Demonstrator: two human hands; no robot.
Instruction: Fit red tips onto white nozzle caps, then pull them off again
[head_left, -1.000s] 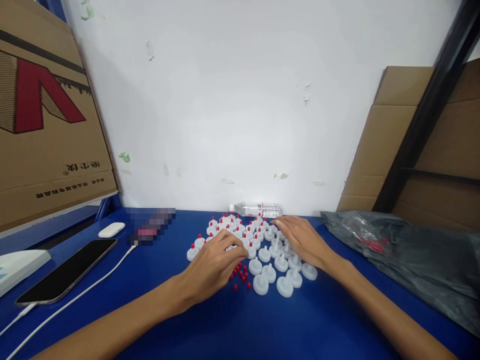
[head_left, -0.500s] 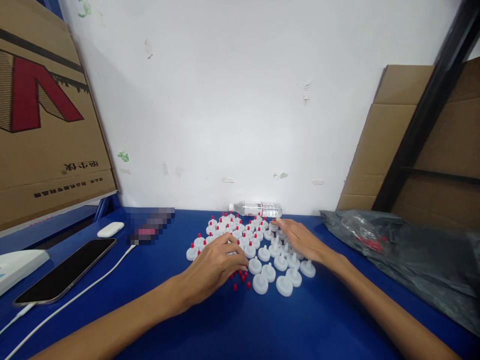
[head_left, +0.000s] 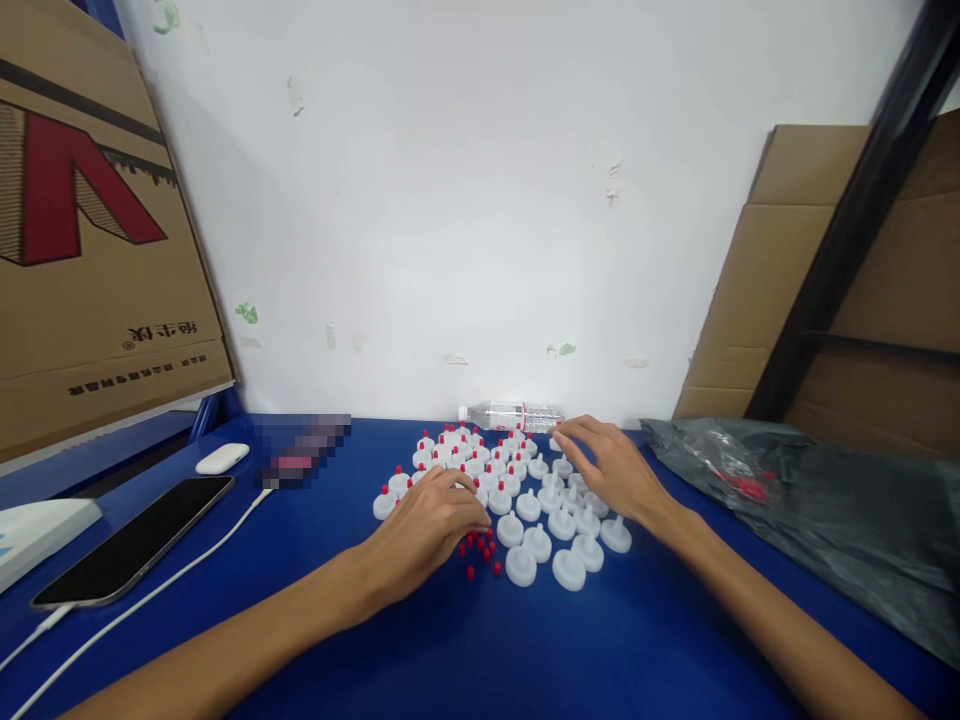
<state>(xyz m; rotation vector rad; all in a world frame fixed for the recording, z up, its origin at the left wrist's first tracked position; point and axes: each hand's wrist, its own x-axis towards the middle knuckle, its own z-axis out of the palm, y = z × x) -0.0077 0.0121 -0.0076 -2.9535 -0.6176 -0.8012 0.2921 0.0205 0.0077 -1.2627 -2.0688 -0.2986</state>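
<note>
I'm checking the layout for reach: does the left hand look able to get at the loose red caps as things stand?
Probably yes: the left hand is close beside the loose red caps, and nothing visible blocks the front ones; the bare white pieces stand to their right.

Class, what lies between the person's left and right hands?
In the head view, white round pieces with stems lie between the left hand and the right hand, some topped with red tips.
</note>
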